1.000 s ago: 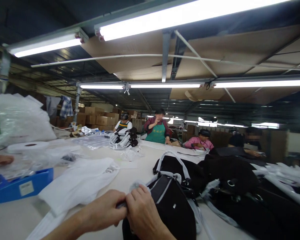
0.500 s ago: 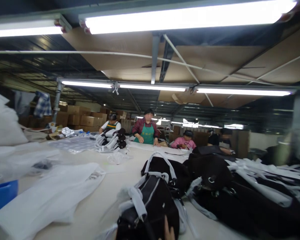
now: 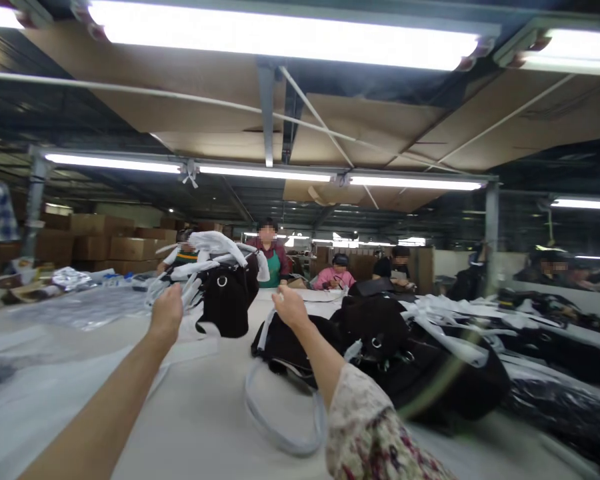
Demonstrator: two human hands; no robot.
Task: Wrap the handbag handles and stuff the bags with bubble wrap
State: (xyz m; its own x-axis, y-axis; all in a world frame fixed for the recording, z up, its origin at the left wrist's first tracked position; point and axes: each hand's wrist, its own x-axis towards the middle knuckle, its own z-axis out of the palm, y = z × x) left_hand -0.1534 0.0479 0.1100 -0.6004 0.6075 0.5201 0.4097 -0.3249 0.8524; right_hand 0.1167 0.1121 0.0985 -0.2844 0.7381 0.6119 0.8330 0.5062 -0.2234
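A black bag [image 3: 225, 300] with a silver ring and white-wrapped straps [image 3: 215, 245] appears raised over the far part of the table. Just left of it, my left hand [image 3: 167, 311] is closed; what its fingers hold is hidden. My right hand [image 3: 290, 307] is also closed, right of the bag, and its grip cannot be made out. Below my right hand lies another black bag [image 3: 310, 337], partly covered by my forearm. A long wrapped strap [image 3: 285, 443] loops from it onto the pale table [image 3: 200, 413].
Black bags with wrapped straps [image 3: 430, 373] pile up on the right. White sheets [image 3: 65, 393] and clear plastic [image 3: 90, 307] lie on the left. Several people work beyond the table, one in a green apron [image 3: 271, 267]. Cartons [image 3: 130, 249] stand behind.
The view has turned right. Both forearms now reach forward, where only fingertips showed low in the picture. The near black bag has left the front; one now appears raised farther away.
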